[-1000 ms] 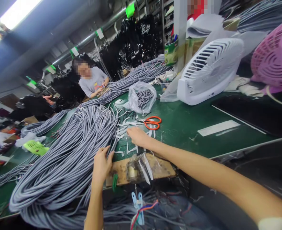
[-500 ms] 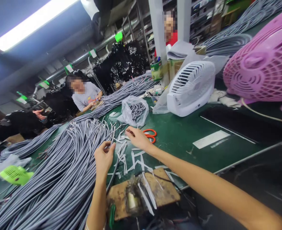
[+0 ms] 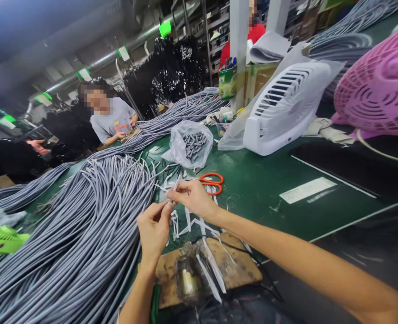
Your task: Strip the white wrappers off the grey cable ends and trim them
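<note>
My left hand (image 3: 154, 227) pinches the end of a grey cable (image 3: 167, 203) just above the green table (image 3: 260, 180). My right hand (image 3: 192, 198) meets it from the right, fingers pinched on a small white strip (image 3: 176, 183) at the cable's tip. A big bundle of grey cables (image 3: 84, 225) lies to the left of both hands. Loose white strips (image 3: 188, 220) are scattered on the table under them. A worn wooden block (image 3: 205, 265) with a metal fixture sits at the table's near edge.
Orange-handled scissors (image 3: 212, 182) lie just past my right hand. A clear bag of small grey parts (image 3: 192, 144) sits behind them. A white fan (image 3: 283, 108) and a pink fan (image 3: 381, 90) stand at right. A co-worker in a grey shirt (image 3: 113, 121) works at the far left end.
My left hand has lifted a cable end off the bundle. My right hand has left the table and come in to meet it, pinching a white strip. The view has swung slightly.
</note>
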Demonstrator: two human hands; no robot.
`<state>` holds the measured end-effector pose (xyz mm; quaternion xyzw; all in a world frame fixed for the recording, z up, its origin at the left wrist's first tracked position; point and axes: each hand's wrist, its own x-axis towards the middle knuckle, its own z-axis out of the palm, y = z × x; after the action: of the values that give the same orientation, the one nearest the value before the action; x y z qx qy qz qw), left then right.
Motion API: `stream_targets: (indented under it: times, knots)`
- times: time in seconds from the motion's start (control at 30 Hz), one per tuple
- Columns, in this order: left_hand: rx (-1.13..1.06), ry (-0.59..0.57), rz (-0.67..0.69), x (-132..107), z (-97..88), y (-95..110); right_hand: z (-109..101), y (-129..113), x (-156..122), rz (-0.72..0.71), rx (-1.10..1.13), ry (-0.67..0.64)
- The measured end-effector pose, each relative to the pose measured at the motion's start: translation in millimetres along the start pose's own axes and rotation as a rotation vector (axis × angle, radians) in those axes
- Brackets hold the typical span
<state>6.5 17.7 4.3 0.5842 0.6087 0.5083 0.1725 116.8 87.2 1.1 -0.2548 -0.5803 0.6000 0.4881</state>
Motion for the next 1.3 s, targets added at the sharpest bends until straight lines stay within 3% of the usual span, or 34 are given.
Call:
stream_targets:
  times: [0.1,0.27,0.4,0.5,0.77,0.97,1.03,1.13,1.23,1.3]
  knots:
    - [-0.034,0.022,-0.015,-0.8,0.4,-2.2,0.6,3.2,-0.6,-0.039,-0.106,0.017]
    - [0.019,0.110,0.038,-2.4,-3.4,2.0,-8.2,-3.6,-5.3,-0.226,-0.426,0.255]
    - [0.100,0.218,0.091,-3.5,-8.1,3.4,-8.1,-7.6,-15.5,-0.462,-0.794,0.177]
    - [0.139,0.258,0.125,-4.9,-9.8,1.8,-3.7,-4.7,-21.4,-0.591,-0.934,0.143]
    - [0.195,0.252,0.170,-9.0,-8.7,1.8,-2.1,-3.4,-22.6,-0.564,-0.926,0.132]
    - [0.347,0.274,0.310,-9.3,-5.9,4.3,3.9,4.1,-16.5,-0.186,-0.526,0.036]
    - [0.436,0.303,0.392,-9.1,-4.3,6.7,5.7,6.6,-16.7,-0.122,-0.440,0.028]
    - [0.493,0.305,0.435,-9.1,-2.9,9.7,7.0,7.0,-22.5,-0.249,-0.566,0.105]
    - [0.488,0.273,0.371,-9.5,-4.1,9.5,7.4,5.5,-30.2,-0.495,-0.774,0.160]
    - [0.459,0.264,0.339,-9.7,-5.6,7.9,7.9,5.0,-32.5,-0.581,-0.839,0.156]
